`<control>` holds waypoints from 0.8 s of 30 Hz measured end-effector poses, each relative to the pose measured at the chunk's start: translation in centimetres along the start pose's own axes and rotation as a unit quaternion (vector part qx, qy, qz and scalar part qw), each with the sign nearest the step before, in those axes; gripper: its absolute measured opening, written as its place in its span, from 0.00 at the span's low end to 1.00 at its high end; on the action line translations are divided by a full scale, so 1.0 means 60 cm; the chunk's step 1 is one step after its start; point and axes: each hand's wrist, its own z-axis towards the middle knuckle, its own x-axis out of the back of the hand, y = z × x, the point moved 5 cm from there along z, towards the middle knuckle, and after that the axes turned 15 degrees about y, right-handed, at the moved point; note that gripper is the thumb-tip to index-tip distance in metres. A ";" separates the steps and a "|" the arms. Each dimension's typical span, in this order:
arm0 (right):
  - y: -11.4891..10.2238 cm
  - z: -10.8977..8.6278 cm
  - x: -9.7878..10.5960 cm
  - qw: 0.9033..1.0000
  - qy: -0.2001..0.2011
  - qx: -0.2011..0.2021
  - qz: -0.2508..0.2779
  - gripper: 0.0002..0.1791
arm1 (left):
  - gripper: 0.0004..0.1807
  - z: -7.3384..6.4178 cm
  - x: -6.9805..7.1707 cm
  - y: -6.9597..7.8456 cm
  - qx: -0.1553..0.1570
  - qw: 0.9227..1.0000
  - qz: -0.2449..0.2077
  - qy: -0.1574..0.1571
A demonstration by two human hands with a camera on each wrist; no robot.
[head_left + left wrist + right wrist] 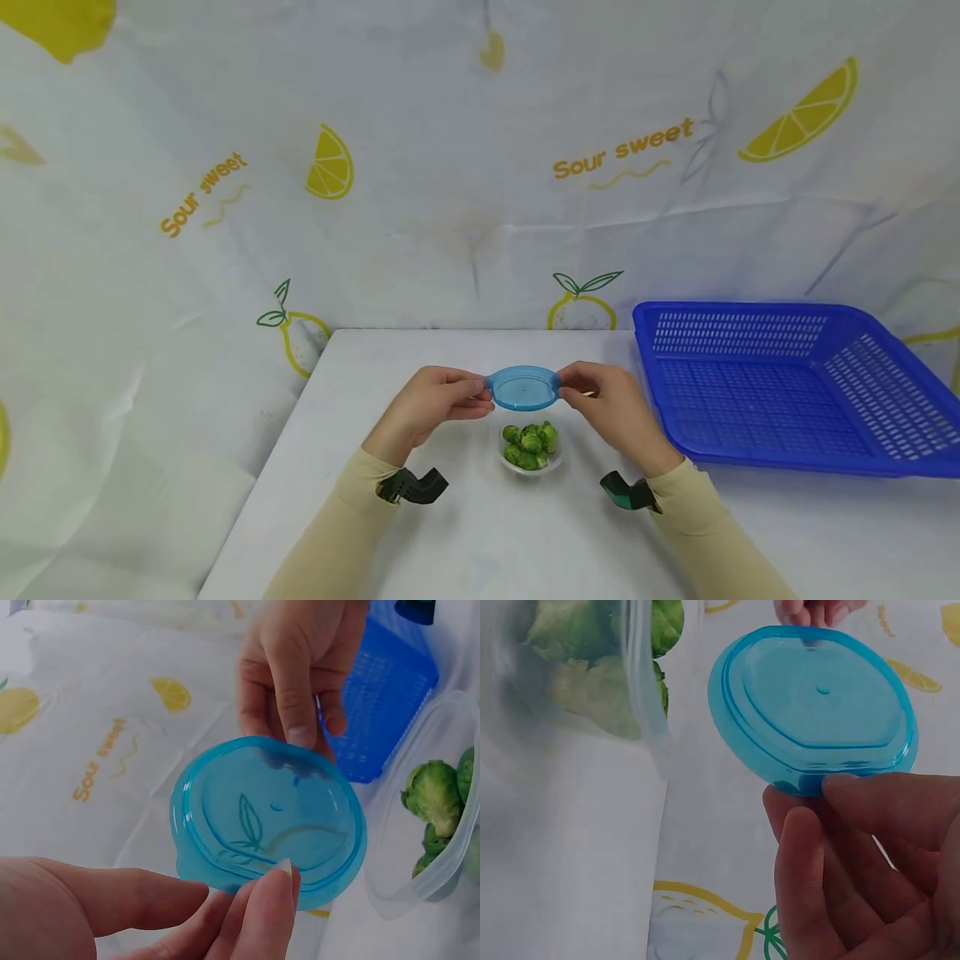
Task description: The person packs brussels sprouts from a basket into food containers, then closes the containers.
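A translucent blue plastic lid (pixel 525 389) is held up between both hands, above and just behind a small clear container. My left hand (pixel 442 402) pinches its left edge, and my right hand (pixel 606 406) pinches the right edge between thumb and fingers. In the left wrist view the lid (pixel 270 817) shows a raised rim and a small bump at its centre. Below it on the table, the clear container (pixel 527 472) holds several green Brussels sprouts (pixel 531 443). The right wrist view catches the container's wall (pixel 637 682) close by, with sprouts behind it.
A blue plastic basket (pixel 750 462) with slotted walls stands at the right of the white table (pixel 480 542). Behind the table hangs a white cloth (pixel 450 167) printed with lemons. Each sleeve carries a dark wrist mount (pixel 412 486).
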 end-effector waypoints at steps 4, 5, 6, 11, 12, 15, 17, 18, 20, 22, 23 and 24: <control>0.004 -0.012 0.004 1.000 -0.011 0.020 -0.012 0.08 | 0.15 -0.013 0.002 -0.005 0.006 1.000 0.014 -0.008; 0.004 -0.015 0.005 1.000 -0.012 0.025 -0.014 0.08 | 0.15 -0.016 0.002 -0.006 0.006 1.000 0.017 -0.009; 0.004 -0.018 0.006 0.999 -0.011 0.031 -0.015 0.09 | 0.15 -0.018 0.002 -0.007 0.005 1.000 0.020 -0.009; 0.001 -0.024 0.013 0.999 -0.023 0.039 0.000 0.12 | 0.13 -0.019 -0.001 -0.012 0.006 0.999 0.032 -0.012; 0.001 -0.024 0.014 0.999 -0.029 0.035 0.005 0.13 | 0.14 -0.018 -0.001 -0.013 0.009 0.999 0.035 -0.012; 0.002 -0.025 0.013 0.999 -0.046 0.021 0.010 0.13 | 0.18 -0.018 -0.002 -0.016 0.019 0.999 0.045 -0.015; 0.002 -0.027 0.012 0.999 -0.053 0.011 0.004 0.12 | 0.23 -0.018 -0.003 -0.018 0.027 0.998 0.055 -0.017; 0.002 -0.027 0.011 0.998 -0.055 0.005 0.002 0.11 | 0.24 -0.018 -0.003 -0.020 0.030 0.998 0.060 -0.018; 0.002 -0.028 0.010 0.998 -0.057 -0.008 -0.001 0.09 | 0.26 -0.019 -0.004 -0.023 0.032 0.997 0.070 -0.024; 0.003 -0.029 0.009 0.998 -0.057 -0.033 -0.001 0.08 | 0.25 -0.018 -0.006 -0.025 0.030 0.996 0.079 -0.029; 0.004 -0.030 0.008 0.997 -0.059 -0.046 0.000 0.08 | 0.25 -0.018 -0.007 -0.026 0.028 0.996 0.084 -0.032; 0.005 -0.030 0.008 0.996 -0.061 -0.058 0.001 0.09 | 0.24 -0.018 -0.009 -0.027 0.025 0.995 0.088 -0.034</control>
